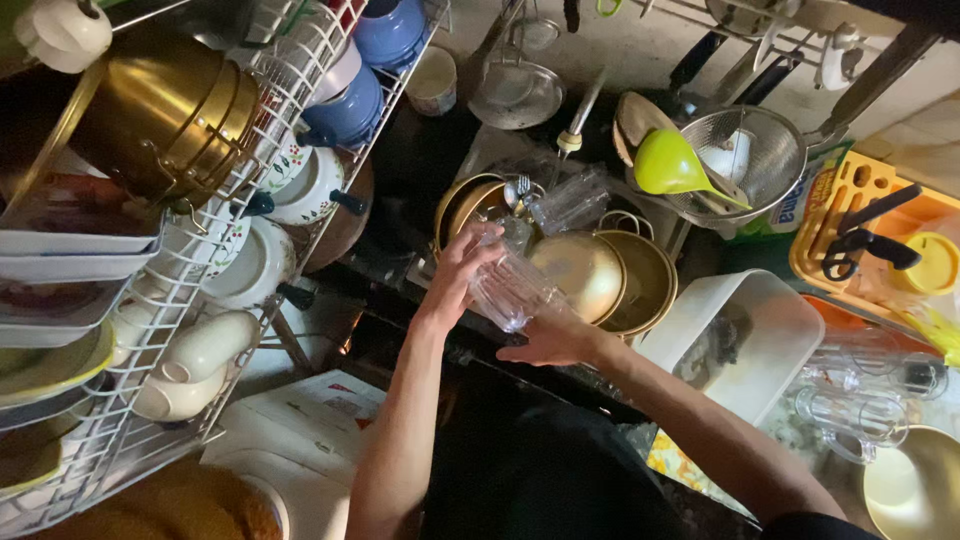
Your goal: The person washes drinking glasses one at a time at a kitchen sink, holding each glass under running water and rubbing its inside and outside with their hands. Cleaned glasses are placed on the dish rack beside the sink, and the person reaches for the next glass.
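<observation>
One white wire dish rack (300, 60) fills the left side, carrying one big brass pot (165, 110) and two blue cups (375, 70). By the sink sit three brass bowls (590, 275) and one white tub (770, 320). Over the bowls, both hands grasp one clear ribbed glass (510, 290): left hand (460, 275) around its upper end, right hand (555, 340) beneath. One green ladle (670, 165) lies in a strainer
</observation>
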Demonstrator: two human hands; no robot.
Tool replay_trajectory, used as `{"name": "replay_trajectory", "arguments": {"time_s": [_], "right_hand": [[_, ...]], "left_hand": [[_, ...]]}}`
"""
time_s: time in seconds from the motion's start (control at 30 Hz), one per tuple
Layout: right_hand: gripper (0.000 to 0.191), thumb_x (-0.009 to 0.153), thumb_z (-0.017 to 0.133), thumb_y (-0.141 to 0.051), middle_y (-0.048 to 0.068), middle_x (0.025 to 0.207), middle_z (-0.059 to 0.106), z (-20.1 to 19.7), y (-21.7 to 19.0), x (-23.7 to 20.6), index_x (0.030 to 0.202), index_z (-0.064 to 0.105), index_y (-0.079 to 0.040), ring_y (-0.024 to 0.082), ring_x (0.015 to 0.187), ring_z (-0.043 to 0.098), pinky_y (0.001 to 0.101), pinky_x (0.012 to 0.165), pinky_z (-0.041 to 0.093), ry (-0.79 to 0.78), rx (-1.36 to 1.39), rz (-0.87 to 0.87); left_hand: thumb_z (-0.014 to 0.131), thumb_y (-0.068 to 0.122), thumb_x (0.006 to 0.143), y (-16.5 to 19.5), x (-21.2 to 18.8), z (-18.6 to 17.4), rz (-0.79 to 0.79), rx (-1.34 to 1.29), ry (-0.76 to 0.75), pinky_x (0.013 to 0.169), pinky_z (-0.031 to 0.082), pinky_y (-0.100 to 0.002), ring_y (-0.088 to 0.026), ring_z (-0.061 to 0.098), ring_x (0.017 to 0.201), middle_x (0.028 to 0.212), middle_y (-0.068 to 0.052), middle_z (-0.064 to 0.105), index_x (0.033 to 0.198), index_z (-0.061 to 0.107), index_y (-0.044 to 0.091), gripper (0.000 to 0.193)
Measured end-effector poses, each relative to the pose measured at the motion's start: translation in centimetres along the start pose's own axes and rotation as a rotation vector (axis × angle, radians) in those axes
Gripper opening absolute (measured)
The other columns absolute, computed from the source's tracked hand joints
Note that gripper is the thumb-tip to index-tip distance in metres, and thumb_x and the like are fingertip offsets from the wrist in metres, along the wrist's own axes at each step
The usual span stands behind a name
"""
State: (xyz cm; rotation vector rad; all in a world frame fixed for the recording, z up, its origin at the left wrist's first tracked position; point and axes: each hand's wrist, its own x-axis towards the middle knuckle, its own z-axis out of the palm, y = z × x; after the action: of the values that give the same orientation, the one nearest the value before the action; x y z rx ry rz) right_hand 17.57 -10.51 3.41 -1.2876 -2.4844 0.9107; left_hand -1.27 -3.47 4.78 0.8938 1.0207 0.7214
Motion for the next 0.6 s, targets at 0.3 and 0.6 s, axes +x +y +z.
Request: {"name": "replay_trajectory", "arguments": {"time_s": [0.3, 0.6], "right_hand": [[0.056, 0.088, 0.076, -0.031, 0.007, 0.125, 0.065, -1.1, 1.7, 1.2, 0.137, 0.055, -0.014, 0.029, 0.111, 0.068, 0.0463, 0.092, 0.06, 0.079, 1.377, 0.103], [0.024, 0.088, 0.081, -0.027, 0.01, 0.104, 0.079, -3.8, 2.7, 2.2, 0.109, 0.08, -0.015, 0.019, 0.084, 0.077, 0.0332, 0.075, 0.065, 0.403, 0.271, 0.033]], "left_hand": [[0.073, 0.042, 0.084, -1.3, 1.1, -0.5, 0.099, -0.498, 0.071, 0.061, 0.064, -0.031, -0.021, 0.07, 0.09, 0.113, -0.01, 0.065, 0.129, 0.058, 0.012, 0.056], [0.068, 0.051, 0.09, -3.5, 3.3, -0.9, -0.077, -0.577, 0.197, 0.042, 0.042, -0.024, -0.012, 0.055, 0.06, 0.086, -0.006, 0.063, 0.114, 0.055, 0.01, 0.049]]}}
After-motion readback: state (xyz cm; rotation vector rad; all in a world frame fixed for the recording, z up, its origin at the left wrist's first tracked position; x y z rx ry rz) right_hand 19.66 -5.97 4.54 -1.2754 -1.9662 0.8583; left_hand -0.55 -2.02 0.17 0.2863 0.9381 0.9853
